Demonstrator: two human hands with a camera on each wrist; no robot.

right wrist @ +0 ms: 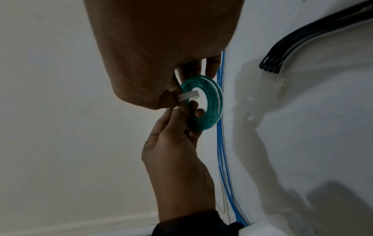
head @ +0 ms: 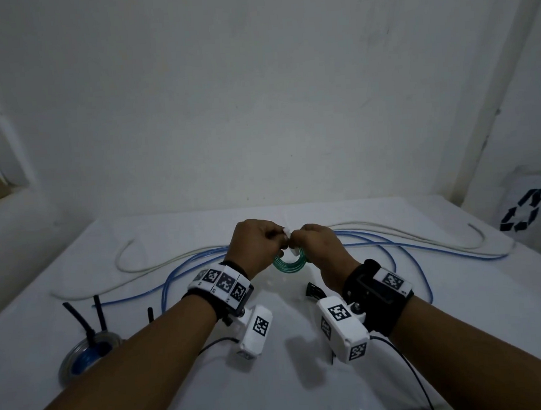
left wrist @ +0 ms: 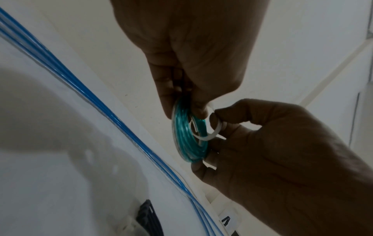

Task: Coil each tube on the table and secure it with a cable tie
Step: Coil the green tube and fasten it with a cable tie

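A small green tube coil (head: 288, 263) is held up above the table between both hands. My left hand (head: 273, 238) pinches the coil (right wrist: 212, 103) at its rim with curled fingers. A white cable tie (right wrist: 189, 94) passes through the coil's hole and loops around its windings. My right hand (head: 299, 239) pinches that tie (left wrist: 215, 130) right beside the coil (left wrist: 188, 137). A long blue tube (head: 393, 246) and a white tube (head: 139, 271) lie loose across the table behind the hands.
A bundle of black cable ties (head: 314, 290) lies on the white table (head: 291, 389) just under my right wrist. A coiled bundle with black ties sticking up (head: 87, 355) sits at the front left. A bag with a recycling mark (head: 521, 216) stands at the far right.
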